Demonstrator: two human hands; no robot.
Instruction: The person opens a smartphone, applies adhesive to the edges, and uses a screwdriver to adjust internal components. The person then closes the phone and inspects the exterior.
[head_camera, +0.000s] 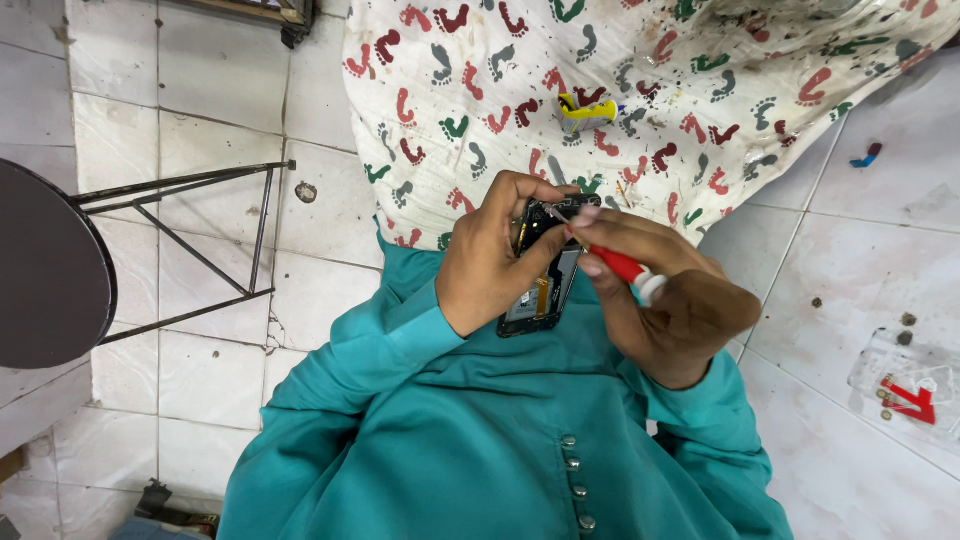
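Close under us, our left hand (490, 255) fingers clamp the open phone (540, 270), its long side pointing away, while our right hand (665, 310) fingers pinch the red screwdriver (615, 262), tip touching the phone's far end.

A white cloth (640, 90) is printed all over with little footprints in red, green and grey (pretty busy pattern). A teal garment (450, 440) is worn. The screwdriver (622, 267) handle is red with a white cap, and the opened phone (540, 270) is black with gold bits.

White tiled floor (200, 100), dark round stool (45, 265), footprint-patterned cloth (650, 90).
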